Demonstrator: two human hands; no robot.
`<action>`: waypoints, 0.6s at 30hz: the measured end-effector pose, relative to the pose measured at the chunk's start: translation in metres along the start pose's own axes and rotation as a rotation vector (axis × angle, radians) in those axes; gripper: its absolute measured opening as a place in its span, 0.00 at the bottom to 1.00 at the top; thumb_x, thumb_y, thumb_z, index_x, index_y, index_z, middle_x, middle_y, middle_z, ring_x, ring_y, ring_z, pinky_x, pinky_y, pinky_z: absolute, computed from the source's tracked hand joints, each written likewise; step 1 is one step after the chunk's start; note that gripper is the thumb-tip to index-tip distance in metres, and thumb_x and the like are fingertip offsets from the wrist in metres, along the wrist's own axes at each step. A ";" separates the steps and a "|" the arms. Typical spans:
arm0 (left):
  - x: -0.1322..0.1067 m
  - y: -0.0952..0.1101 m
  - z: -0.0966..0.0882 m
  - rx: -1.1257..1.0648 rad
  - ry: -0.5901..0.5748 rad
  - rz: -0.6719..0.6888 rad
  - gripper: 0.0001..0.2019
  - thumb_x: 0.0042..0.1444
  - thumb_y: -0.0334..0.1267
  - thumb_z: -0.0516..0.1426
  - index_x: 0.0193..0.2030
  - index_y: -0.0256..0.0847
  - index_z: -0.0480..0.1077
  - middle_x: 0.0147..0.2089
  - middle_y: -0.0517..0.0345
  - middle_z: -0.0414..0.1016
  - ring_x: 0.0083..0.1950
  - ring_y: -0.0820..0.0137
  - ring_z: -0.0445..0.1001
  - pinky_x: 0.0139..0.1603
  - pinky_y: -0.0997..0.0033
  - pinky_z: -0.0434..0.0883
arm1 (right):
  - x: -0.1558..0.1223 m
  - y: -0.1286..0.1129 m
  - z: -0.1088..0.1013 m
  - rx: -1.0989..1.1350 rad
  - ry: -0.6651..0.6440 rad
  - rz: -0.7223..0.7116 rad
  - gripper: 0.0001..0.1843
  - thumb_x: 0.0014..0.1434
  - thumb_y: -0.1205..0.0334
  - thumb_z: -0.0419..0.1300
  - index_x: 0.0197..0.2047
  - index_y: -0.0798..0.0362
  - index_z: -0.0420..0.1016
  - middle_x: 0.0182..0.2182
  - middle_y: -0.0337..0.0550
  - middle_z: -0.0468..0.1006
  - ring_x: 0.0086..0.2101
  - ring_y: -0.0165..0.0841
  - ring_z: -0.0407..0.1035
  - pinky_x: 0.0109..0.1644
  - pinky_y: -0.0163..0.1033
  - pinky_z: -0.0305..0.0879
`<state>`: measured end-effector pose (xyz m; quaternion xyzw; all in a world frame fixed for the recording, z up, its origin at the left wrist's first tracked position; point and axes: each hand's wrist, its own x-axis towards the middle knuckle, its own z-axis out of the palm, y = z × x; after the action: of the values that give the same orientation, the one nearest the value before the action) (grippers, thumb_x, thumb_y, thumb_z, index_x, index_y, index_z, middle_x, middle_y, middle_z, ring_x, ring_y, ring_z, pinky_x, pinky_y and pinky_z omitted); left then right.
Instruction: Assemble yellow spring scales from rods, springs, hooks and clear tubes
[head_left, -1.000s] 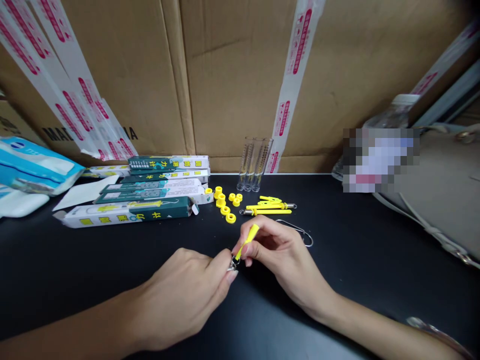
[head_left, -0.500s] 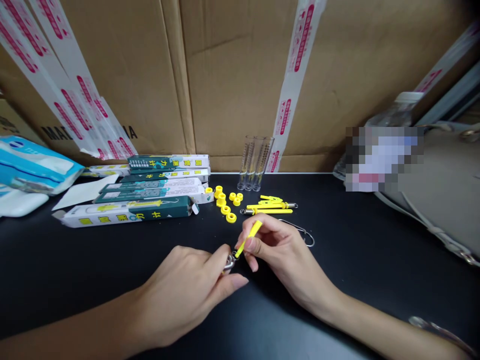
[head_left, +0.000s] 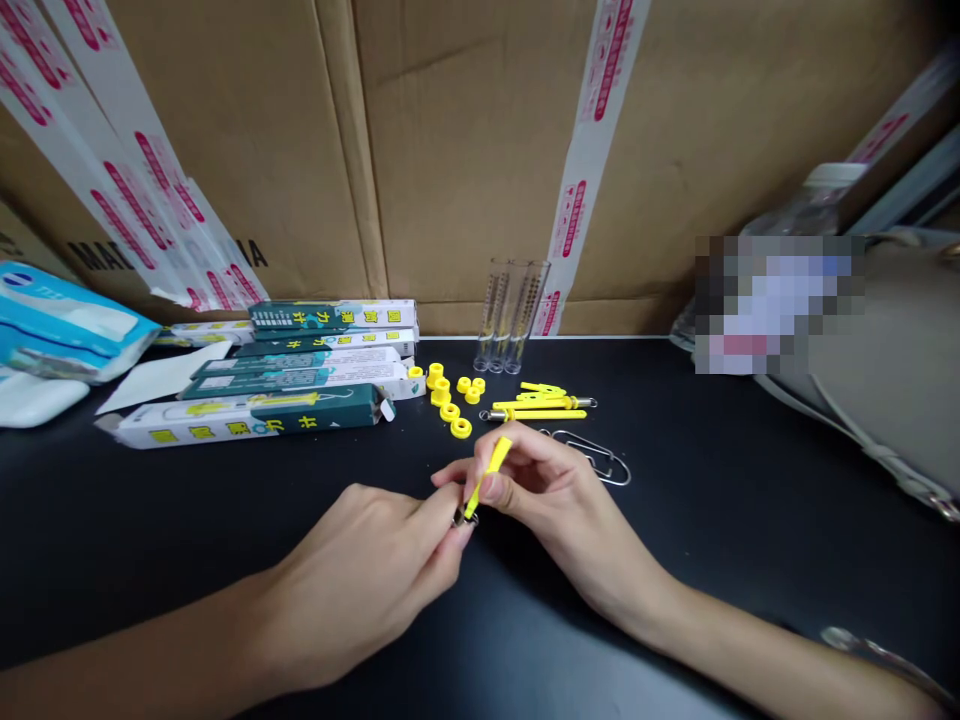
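My right hand (head_left: 551, 495) pinches a thin yellow plastic rod (head_left: 489, 473) that slants up from its fingers. My left hand (head_left: 375, 575) pinches a small metal piece (head_left: 461, 517) at the rod's lower end, fingertips of both hands meeting there. Just beyond lie several yellow rings (head_left: 450, 395), more yellow rods with a metal spring (head_left: 536, 405), and a wire hook (head_left: 592, 458) on the black table (head_left: 712, 520). Clear plastic tubes (head_left: 510, 318) stand against the cardboard behind them.
Green and white long boxes (head_left: 300, 370) are stacked at the left, with a blue and white packet (head_left: 60, 325) further left. Taped cardboard cartons (head_left: 465, 150) wall off the back. A grey bag (head_left: 892, 380) and a bottle lie at the right.
Both hands drew slightly closer together; the left fingertips closed again onto the metal piece at the rod's lower end. The view shifted a little upward.
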<state>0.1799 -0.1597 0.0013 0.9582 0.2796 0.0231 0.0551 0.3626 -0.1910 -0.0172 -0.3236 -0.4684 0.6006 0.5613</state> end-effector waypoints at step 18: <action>0.001 0.001 0.000 -0.020 -0.030 -0.014 0.10 0.66 0.31 0.46 0.36 0.42 0.65 0.25 0.60 0.76 0.24 0.63 0.76 0.25 0.65 0.54 | -0.001 -0.001 0.004 0.092 0.060 0.137 0.19 0.49 0.52 0.77 0.28 0.53 0.73 0.27 0.31 0.68 0.28 0.22 0.65 0.35 0.25 0.74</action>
<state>0.1816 -0.1599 0.0011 0.9559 0.2853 0.0113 0.0689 0.3593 -0.1933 -0.0148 -0.3467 -0.4001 0.6486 0.5469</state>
